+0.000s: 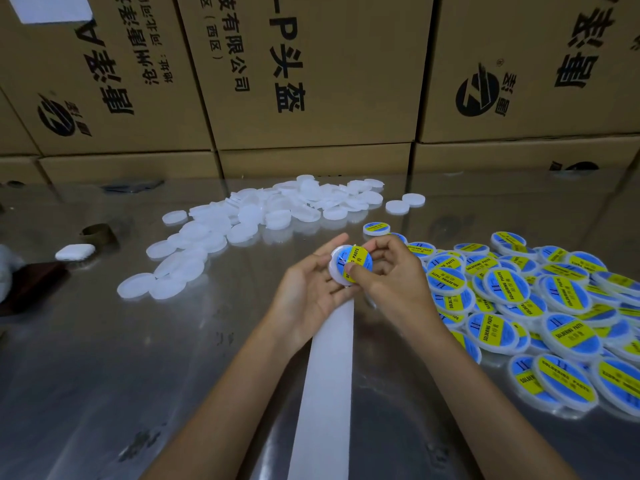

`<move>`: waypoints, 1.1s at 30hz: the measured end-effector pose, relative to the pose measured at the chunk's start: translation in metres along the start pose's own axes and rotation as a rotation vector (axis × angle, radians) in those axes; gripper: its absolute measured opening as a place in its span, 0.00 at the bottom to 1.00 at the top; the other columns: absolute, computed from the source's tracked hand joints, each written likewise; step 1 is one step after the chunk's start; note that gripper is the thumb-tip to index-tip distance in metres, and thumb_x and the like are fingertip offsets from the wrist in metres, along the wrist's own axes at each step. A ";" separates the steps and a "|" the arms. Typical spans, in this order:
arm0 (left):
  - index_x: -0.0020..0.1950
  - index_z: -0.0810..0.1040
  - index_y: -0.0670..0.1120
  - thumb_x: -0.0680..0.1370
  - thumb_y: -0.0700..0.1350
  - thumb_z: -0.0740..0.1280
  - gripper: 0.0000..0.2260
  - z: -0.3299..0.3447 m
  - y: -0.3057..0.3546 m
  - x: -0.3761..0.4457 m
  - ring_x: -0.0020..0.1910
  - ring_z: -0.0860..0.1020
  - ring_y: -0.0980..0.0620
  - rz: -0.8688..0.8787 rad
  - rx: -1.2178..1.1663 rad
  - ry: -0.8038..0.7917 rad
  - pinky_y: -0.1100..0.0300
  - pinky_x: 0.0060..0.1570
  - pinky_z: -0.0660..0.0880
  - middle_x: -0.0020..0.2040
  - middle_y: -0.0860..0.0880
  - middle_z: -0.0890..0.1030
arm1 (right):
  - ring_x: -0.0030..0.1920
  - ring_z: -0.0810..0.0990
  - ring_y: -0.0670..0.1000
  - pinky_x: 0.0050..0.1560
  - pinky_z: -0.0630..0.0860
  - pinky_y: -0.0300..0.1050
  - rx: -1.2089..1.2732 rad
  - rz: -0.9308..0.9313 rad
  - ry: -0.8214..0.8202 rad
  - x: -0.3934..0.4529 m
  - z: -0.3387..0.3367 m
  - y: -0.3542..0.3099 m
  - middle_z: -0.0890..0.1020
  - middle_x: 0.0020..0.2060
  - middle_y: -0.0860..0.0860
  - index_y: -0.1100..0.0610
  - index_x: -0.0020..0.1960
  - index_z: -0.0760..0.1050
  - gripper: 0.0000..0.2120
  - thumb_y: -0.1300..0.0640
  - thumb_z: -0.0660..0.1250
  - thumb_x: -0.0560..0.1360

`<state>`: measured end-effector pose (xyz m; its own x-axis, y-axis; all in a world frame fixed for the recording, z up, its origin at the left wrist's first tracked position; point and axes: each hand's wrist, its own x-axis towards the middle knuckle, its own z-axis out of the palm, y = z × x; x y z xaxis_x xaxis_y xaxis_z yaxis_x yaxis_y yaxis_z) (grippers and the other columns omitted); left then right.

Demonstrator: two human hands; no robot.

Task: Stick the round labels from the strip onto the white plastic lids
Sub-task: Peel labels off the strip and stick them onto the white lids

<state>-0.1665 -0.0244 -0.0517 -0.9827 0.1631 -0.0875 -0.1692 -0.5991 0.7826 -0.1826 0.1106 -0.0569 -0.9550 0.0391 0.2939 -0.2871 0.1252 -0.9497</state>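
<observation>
One lid being labelled between two hands

One white lid (335, 268) is being held above the shiny table (104, 358), near the middle of the scene. It is being cradled by the left hand (311, 289), whose fingers are curled round its left edge. A round blue and yellow label (356, 263) is being laid over the lid's right part, and it is being pinched by the right hand (388, 268), with the thumb pressed on its near edge and the fingertips bent over its far edge. The white strip (325, 393) is being seen running from under the hands to the near edge. Plain white lids (242, 223) are being kept in a loose heap at far left, and labelled lids (519, 306) are being piled at right. Cardboard boxes (311, 81) are being stacked behind.
</observation>
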 end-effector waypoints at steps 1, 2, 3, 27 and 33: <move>0.65 0.78 0.46 0.80 0.40 0.58 0.16 0.000 0.000 0.000 0.58 0.83 0.43 -0.001 0.001 -0.005 0.51 0.55 0.81 0.62 0.40 0.82 | 0.41 0.83 0.50 0.41 0.80 0.47 -0.013 -0.006 -0.006 0.000 0.000 0.000 0.84 0.41 0.50 0.51 0.46 0.74 0.13 0.63 0.75 0.70; 0.66 0.78 0.46 0.80 0.40 0.58 0.16 0.000 -0.001 0.000 0.58 0.83 0.43 -0.001 0.002 -0.007 0.51 0.55 0.82 0.62 0.40 0.82 | 0.40 0.83 0.48 0.40 0.79 0.46 -0.021 -0.011 -0.011 0.000 0.000 0.000 0.83 0.41 0.49 0.51 0.46 0.74 0.13 0.63 0.75 0.70; 0.66 0.78 0.46 0.81 0.40 0.57 0.17 0.000 -0.001 0.000 0.58 0.83 0.43 0.000 0.005 -0.004 0.51 0.55 0.81 0.62 0.40 0.82 | 0.39 0.83 0.47 0.39 0.79 0.44 -0.025 -0.016 -0.015 -0.001 0.000 0.000 0.83 0.41 0.48 0.50 0.46 0.74 0.13 0.63 0.75 0.70; 0.71 0.74 0.41 0.75 0.39 0.63 0.23 -0.003 0.002 -0.001 0.65 0.77 0.34 -0.001 -0.082 -0.011 0.45 0.62 0.77 0.65 0.35 0.79 | 0.38 0.72 0.45 0.37 0.67 0.35 -0.333 -0.298 0.055 -0.001 -0.003 0.009 0.74 0.38 0.46 0.58 0.39 0.71 0.20 0.48 0.79 0.67; 0.70 0.75 0.41 0.75 0.40 0.63 0.23 -0.002 0.004 -0.003 0.63 0.79 0.38 -0.022 -0.064 -0.032 0.47 0.56 0.81 0.65 0.36 0.79 | 0.34 0.71 0.44 0.35 0.64 0.33 -0.316 -0.381 0.096 0.003 -0.009 0.013 0.70 0.30 0.43 0.57 0.35 0.68 0.16 0.57 0.72 0.75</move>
<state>-0.1642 -0.0290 -0.0499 -0.9759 0.2015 -0.0837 -0.1963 -0.6437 0.7397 -0.1884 0.1208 -0.0678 -0.7710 0.0216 0.6365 -0.5637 0.4418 -0.6979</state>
